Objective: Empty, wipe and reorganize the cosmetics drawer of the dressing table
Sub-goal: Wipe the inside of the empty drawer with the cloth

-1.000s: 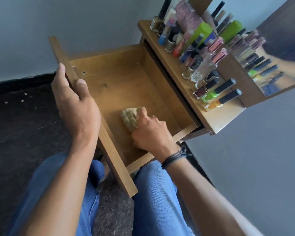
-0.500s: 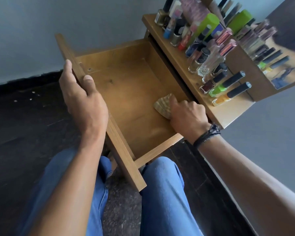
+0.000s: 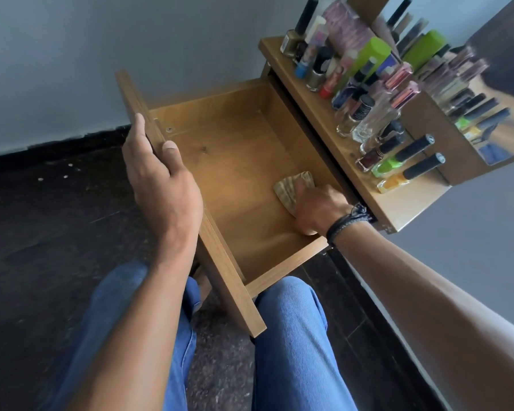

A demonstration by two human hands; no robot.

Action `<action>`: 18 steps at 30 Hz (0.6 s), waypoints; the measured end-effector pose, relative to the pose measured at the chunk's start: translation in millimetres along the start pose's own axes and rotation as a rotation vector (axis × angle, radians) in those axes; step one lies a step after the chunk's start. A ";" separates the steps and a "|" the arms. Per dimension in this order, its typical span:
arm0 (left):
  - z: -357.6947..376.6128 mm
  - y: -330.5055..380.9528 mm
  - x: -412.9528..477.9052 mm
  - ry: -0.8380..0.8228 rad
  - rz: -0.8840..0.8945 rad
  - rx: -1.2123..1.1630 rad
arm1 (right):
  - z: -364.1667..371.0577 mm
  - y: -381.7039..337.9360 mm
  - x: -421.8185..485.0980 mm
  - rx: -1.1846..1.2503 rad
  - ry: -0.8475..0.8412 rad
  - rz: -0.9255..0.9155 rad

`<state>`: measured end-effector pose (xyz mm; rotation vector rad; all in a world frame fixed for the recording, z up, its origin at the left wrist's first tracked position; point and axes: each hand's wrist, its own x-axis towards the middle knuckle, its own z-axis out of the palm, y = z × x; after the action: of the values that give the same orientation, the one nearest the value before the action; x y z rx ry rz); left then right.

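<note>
Firmly, the left hand (image 3: 161,185) grips the open drawer (image 3: 235,149) by its front edge; the right hand (image 3: 318,209) holds a cloth (image 3: 291,188) down beside the wall under the worktop (image 3: 398,209), bare wood leftward.

**An open drawer was wiped with a cloth while its front panel was gripped.**

The wooden drawer (image 3: 235,149), pulled out from the dressing table (image 3: 404,209), was gripped at the top edge of its front panel by the left hand (image 3: 161,185), with the thumb laid on the inner face. A crumpled beige cloth (image 3: 291,188) was pressed to the drawer floor by the right hand (image 3: 318,209), in the corner by the table's front edge and the drawer's near side wall. A dark corded wristband (image 3: 347,221) was worn on that wrist. Nail polish bottles (image 3: 398,161) and clear perfume bottles (image 3: 377,120) were crowded along the table top up to its near corner, in front of a mirror (image 3: 499,93). Blue jeans (image 3: 294,351) were seen below the drawer's near wall.
</note>
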<state>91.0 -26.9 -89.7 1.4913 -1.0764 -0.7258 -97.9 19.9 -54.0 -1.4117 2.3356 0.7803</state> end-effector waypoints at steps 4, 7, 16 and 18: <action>-0.6 0.6 -0.5 0.001 0.002 0.003 | 4.1 -3.0 3.6 0.000 0.034 0.023; 0.0 1.3 -0.8 0.003 -0.007 -0.006 | 7.3 -4.2 4.3 0.014 0.061 0.012; 0.5 2.6 -0.6 0.006 -0.007 -0.021 | 5.3 -36.6 -27.6 0.190 0.026 -0.026; 0.6 2.2 0.3 0.005 -0.006 -0.015 | 10.1 -48.6 -36.4 0.222 0.013 -0.095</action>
<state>90.1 -27.4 -87.7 1.4835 -1.0610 -0.7322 -38.1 34.1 -57.8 -1.4210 2.2644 0.4703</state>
